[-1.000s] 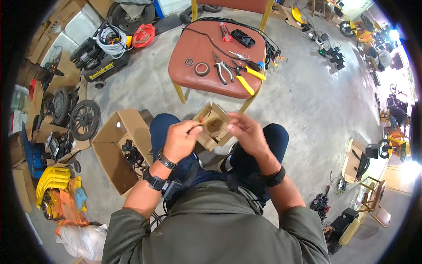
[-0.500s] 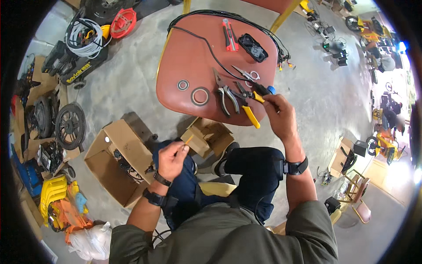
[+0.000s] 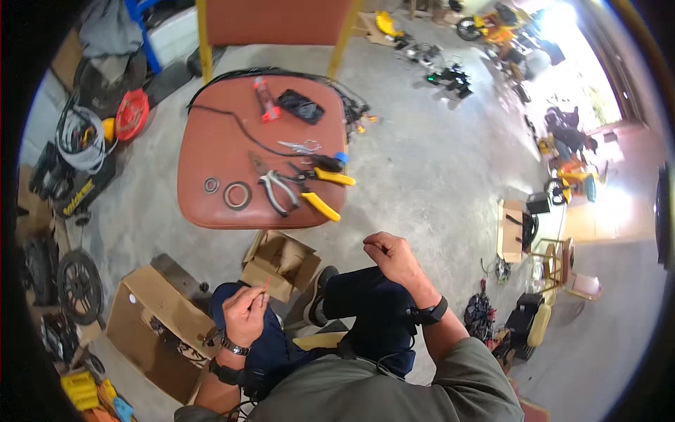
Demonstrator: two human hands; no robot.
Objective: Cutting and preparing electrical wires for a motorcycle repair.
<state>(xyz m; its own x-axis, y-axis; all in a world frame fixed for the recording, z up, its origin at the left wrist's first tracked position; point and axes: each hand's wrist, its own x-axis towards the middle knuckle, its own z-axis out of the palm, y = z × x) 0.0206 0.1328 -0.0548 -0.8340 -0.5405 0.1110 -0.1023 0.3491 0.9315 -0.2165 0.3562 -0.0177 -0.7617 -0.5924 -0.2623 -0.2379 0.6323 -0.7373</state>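
My left hand (image 3: pixel 243 314) is closed in a pinch above my left thigh. A short, thin orange-red stick-like piece (image 3: pixel 266 283) pokes up from its fingertips; its exact kind is too small to tell. My right hand (image 3: pixel 395 259) hovers over my right knee, thumb and fingers pressed together, and whatever may be in them is hidden. On the red-brown chair seat (image 3: pixel 204 151) lie yellow-handled wire cutters (image 3: pixel 320 204), grey-handled pliers (image 3: pixel 278 193) and small scissors (image 3: pixel 302 147). A black cable (image 3: pixel 242 126) runs across it to a dark handle with a blue end (image 3: pixel 330 163).
Two rings (image 3: pixel 238 195) lie at the seat's left, with a red utility knife (image 3: pixel 266 100) and a black plastic case (image 3: pixel 301 105) farther back. Below the seat stands a small open carton (image 3: pixel 274 271); a larger cardboard box (image 3: pixel 151 330) is at left. Wheels (image 3: pixel 79 287) lean farther left.
My right hand has let go of the yellow-handled cutters and drawn back toward my knee. The left hand keeps its pinch on the thin piece. The head view has shifted, showing more of the chair.
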